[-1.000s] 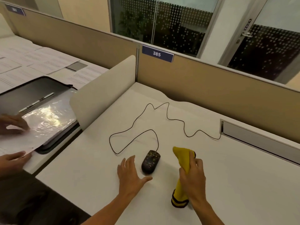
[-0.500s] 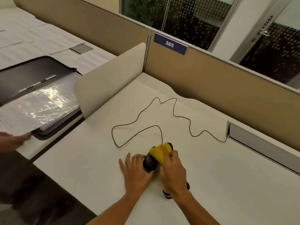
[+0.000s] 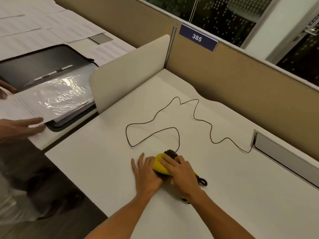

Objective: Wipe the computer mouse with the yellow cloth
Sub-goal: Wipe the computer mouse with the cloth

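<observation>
White desk (image 3: 233, 195): work surface of cubicle 385; bears all the task items, which sit near its front edge.

Mouse cable (image 3: 195, 109): thin, black, looping across the desk from the mouse to the slot at the right partition; slack, not snagged.

Right hand (image 3: 181, 173): palm down, fingers spread, pressing the cloth onto the mouse; a flat press rather than a closed pinch.

Left hand (image 3: 146, 173): flat on the desk against the mouse's left side, fingers extended, bracing it; not wrapped around it.

Yellow cloth (image 3: 159, 165): draped over the mouse's top and rear; its dark-trimmed tail trails out behind the right hand.

Computer mouse (image 3: 170, 153): dark; only the front end shows beyond the cloth.

Status: cloth and mouse are in contact, so wiping appears under way. How much surface is clean cannot be told; the exposed front and the sides likely remain.
</observation>
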